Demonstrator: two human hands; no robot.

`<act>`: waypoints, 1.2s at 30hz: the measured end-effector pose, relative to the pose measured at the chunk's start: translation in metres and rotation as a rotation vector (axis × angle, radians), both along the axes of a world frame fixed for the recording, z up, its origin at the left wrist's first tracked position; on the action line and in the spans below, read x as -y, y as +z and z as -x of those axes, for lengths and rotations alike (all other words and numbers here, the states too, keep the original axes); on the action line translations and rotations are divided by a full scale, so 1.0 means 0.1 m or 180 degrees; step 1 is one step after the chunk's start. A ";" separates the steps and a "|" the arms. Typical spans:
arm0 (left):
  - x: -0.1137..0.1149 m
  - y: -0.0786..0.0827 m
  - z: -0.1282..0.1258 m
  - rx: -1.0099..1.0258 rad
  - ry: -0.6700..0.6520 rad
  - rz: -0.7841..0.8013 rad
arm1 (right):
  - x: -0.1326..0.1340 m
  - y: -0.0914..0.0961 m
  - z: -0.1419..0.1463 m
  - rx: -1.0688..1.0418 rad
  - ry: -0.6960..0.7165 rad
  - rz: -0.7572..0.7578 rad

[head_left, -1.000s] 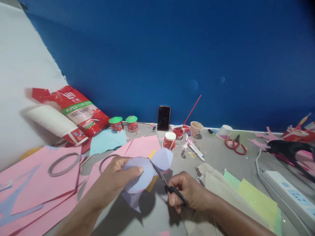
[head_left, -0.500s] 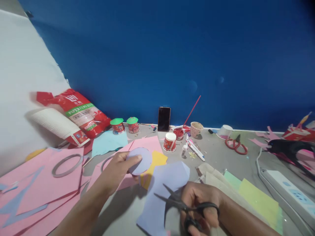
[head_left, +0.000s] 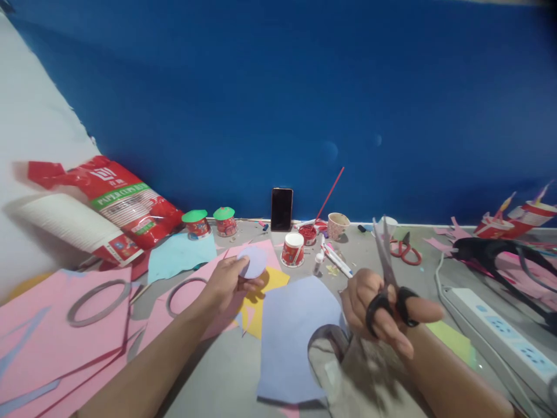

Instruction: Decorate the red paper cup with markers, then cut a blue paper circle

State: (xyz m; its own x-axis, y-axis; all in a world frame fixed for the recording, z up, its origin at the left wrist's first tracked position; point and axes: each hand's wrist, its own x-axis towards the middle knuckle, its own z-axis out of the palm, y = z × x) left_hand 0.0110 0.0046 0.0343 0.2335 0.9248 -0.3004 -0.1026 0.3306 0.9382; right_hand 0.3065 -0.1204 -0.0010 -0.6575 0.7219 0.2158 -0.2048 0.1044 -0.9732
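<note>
My left hand pinches a pale lavender paper circle between thumb and fingers, above the pink sheets. My right hand has a finger and the thumb through the black loops of a pair of scissors, whose blades point upward and stand slightly apart. Beside that hand lies a lavender paper sheet with a round piece cut out of its right side. Whether the right hand touches the sheet's edge I cannot tell. Yellow paper lies partly under the sheet.
Pink sheets and grey rings lie left. A paper cup bag, green-topped cups, a phone, a red cup and markers line the back. Red scissors and a power strip are right.
My left hand has carried the paper circle slightly up. My right hand has moved right and up, turning the scissors from pointing left to pointing upward. The view has shifted a little right.
</note>
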 end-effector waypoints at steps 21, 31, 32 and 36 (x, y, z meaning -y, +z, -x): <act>0.10 0.13 0.06 0.1394 0.0503 -0.0158 | -0.02 0.11 0.66 0.3934 -0.2349 -0.0593; 0.43 0.22 0.05 0.0740 0.0231 -0.0951 | 0.00 0.12 0.71 0.3843 -0.2221 -0.0271; 0.45 0.21 0.03 0.0708 0.0150 -0.0905 | 0.00 0.12 0.69 0.3789 -0.2169 -0.0236; 0.46 0.17 0.00 0.0630 -0.0027 -0.0710 | 0.00 0.18 0.65 0.3603 -0.2010 -0.0237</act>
State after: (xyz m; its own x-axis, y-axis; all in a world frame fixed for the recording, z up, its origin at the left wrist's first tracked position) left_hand 0.0112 -0.0418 0.0517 0.2752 0.9606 -0.0378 -0.2890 0.1202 0.9498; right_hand 0.2419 -0.1203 0.0172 -0.0523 0.9823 -0.1796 0.8265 -0.0584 -0.5599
